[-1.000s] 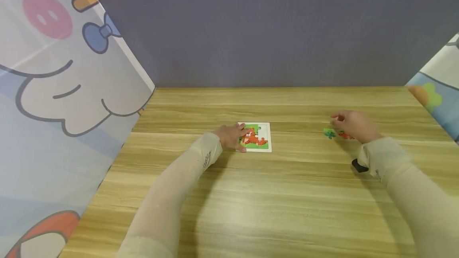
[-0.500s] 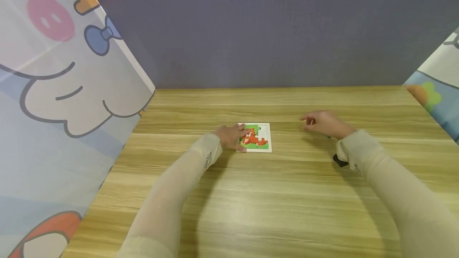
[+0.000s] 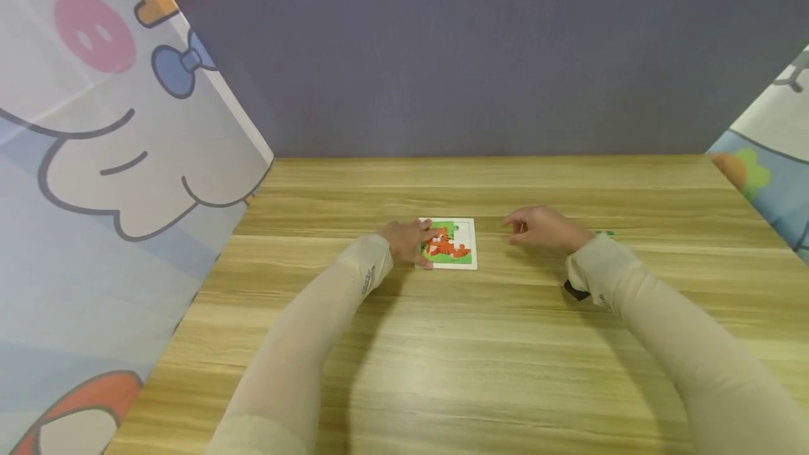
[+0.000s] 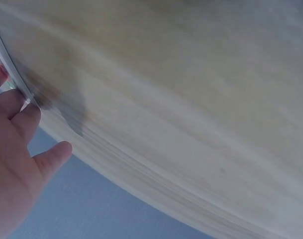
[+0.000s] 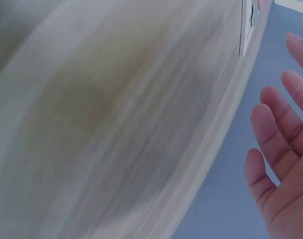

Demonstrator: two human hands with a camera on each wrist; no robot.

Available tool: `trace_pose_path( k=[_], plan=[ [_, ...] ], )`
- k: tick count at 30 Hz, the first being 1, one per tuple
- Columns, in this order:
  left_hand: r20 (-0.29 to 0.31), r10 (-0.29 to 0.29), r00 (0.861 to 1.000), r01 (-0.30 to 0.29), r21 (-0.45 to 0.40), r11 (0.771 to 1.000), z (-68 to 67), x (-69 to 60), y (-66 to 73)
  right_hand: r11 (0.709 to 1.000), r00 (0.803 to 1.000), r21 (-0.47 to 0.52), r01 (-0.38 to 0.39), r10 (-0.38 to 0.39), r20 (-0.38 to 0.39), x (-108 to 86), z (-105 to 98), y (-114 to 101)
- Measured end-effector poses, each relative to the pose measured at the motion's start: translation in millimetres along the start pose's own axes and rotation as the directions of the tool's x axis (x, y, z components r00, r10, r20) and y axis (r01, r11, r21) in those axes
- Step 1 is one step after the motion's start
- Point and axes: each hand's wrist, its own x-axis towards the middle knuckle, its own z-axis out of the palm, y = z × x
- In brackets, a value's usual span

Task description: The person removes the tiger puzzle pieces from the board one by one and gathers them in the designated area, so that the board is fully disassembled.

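Note:
A square tiger jigsaw puzzle (image 3: 449,248) in a white frame lies on the wooden table, with a bare white gap at its upper right. My left hand (image 3: 405,241) rests on its left edge with spread fingers; part of that hand (image 4: 17,154) also shows in the left wrist view. My right hand (image 3: 545,229) hovers to the right of the frame, index finger and thumb apart, with nothing visible between them. Loosely bent fingers of the right hand (image 5: 288,134) appear in the right wrist view. Behind that wrist, a green puzzle piece (image 3: 603,233) is mostly hidden.
The wood-grain table (image 3: 442,357) reaches back to a grey wall panel (image 3: 480,55). A cartoon-printed panel (image 3: 208,139) borders the left side, and another printed panel (image 3: 765,139) stands at the right.
My right hand has moved left from above the loose pieces toward the puzzle frame, its forearm now covering most of those pieces. The left hand has stayed on the frame.

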Motion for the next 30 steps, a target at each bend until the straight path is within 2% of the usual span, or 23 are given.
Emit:
trace_pose_path(
  k=[6, 13, 18, 30],
  plan=[
    [0.016, -0.014, 1.0, 0.013, 0.011, 1.0, -1.4, -0.5, -1.0, 0.999, 0.999, -0.009, 0.033, -0.033, 0.036, 10.7, 9, -7],
    [0.005, 0.0, 1.0, 0.0, 0.003, 1.0, -2.9, -3.1, 1.2, 0.998, 0.996, 0.006, 0.064, -0.065, 0.059, 21.0, 17, -17],
    [0.0, -0.007, 1.0, 0.007, -0.003, 1.0, -2.6, -3.0, 2.3, 0.995, 0.993, -0.02, 0.096, -0.095, 0.07, 27.1, 24, -21],
    [0.005, 0.005, 1.0, -0.005, -0.012, 1.0, -2.2, -2.2, 0.4, 0.999, 0.987, -0.032, 0.034, -0.029, 0.159, 37.5, 28, -39]
  ],
)
